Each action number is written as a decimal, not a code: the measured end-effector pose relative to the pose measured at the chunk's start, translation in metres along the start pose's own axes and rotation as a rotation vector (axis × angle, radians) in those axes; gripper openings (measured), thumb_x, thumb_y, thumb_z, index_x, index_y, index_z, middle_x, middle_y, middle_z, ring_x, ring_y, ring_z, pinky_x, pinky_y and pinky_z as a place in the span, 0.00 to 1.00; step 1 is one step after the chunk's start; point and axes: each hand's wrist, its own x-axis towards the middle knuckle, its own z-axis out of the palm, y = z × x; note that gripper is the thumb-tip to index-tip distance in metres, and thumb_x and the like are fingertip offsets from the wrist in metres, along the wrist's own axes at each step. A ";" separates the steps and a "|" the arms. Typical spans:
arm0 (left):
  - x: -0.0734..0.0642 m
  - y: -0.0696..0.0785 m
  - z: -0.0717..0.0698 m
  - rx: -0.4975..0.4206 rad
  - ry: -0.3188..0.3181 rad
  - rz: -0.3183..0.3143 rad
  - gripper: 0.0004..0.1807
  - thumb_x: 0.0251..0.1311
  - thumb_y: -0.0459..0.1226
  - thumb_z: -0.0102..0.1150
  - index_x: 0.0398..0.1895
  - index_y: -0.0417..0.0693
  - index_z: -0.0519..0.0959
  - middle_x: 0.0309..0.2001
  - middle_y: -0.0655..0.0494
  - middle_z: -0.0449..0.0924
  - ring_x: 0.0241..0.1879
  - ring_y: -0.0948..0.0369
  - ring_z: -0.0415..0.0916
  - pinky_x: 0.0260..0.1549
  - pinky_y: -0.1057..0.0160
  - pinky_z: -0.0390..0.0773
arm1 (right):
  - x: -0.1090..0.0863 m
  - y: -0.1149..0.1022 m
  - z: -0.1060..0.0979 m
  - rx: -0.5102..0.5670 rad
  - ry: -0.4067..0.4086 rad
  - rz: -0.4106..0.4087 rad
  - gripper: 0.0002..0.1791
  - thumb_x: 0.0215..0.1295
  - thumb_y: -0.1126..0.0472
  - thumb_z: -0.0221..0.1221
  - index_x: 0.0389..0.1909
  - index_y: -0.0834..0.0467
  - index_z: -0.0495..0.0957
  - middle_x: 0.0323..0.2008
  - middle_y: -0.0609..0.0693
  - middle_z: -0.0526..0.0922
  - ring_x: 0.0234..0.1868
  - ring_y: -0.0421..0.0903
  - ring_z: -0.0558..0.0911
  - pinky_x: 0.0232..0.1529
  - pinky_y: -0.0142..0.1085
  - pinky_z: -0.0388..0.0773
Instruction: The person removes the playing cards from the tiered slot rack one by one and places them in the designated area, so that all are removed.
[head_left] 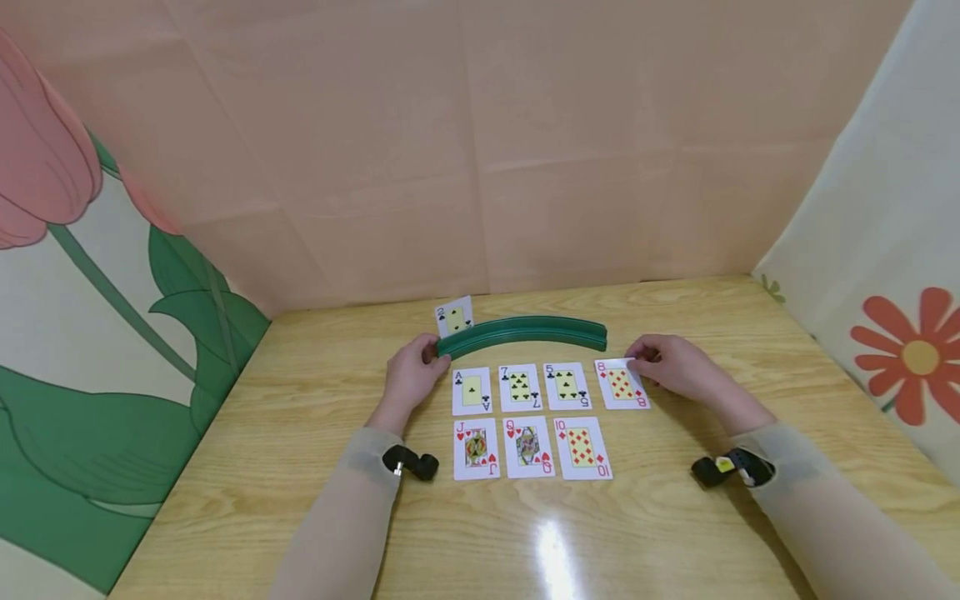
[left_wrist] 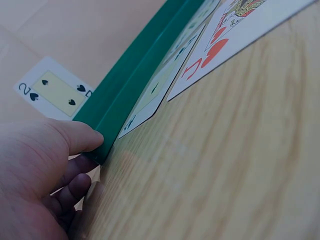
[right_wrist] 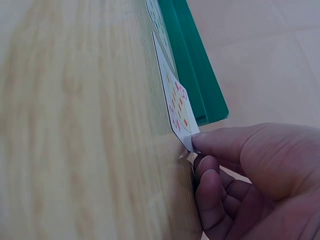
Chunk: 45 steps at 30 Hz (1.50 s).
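A curved green card holder (head_left: 525,331) stands on the table, and a two of spades (head_left: 454,317) is upright in its left end. My left hand (head_left: 412,372) grips that end, thumb on the front face in the left wrist view. At the right, my right hand (head_left: 672,364) pinches the upper right corner of the eight of diamonds (head_left: 622,384) between thumb and fingers; the corner is bent up in the right wrist view. Left of it lie the five of clubs (head_left: 567,386), seven of clubs (head_left: 519,387) and ace of clubs (head_left: 471,391), face up.
A nearer row holds the jack of hearts (head_left: 476,449), queen of hearts (head_left: 529,447) and ten of diamonds (head_left: 582,448), face up. Behind the wooden table (head_left: 637,533) hangs a pink cloth (head_left: 480,150). Flower-printed cloths flank both sides.
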 end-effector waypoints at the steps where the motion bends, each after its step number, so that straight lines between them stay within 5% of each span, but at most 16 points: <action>1: 0.000 0.000 0.000 -0.001 -0.001 0.001 0.13 0.76 0.41 0.69 0.59 0.50 0.84 0.43 0.52 0.81 0.43 0.52 0.74 0.44 0.53 0.71 | 0.000 0.000 0.000 -0.002 0.001 0.001 0.12 0.83 0.57 0.63 0.56 0.59 0.85 0.45 0.55 0.83 0.41 0.51 0.79 0.41 0.42 0.76; 35: 0.000 0.000 -0.001 -0.009 -0.006 0.002 0.14 0.76 0.40 0.69 0.60 0.50 0.84 0.45 0.52 0.82 0.44 0.52 0.74 0.45 0.53 0.72 | -0.001 -0.006 0.000 -0.012 0.001 -0.005 0.10 0.82 0.58 0.64 0.54 0.59 0.85 0.43 0.54 0.81 0.45 0.53 0.77 0.44 0.46 0.73; 45: 0.000 0.000 -0.001 -0.008 -0.002 0.003 0.14 0.76 0.40 0.69 0.59 0.49 0.84 0.44 0.52 0.82 0.43 0.52 0.74 0.45 0.53 0.72 | -0.002 -0.009 -0.006 0.065 -0.007 0.031 0.13 0.84 0.56 0.62 0.58 0.59 0.82 0.43 0.56 0.81 0.35 0.50 0.80 0.34 0.41 0.78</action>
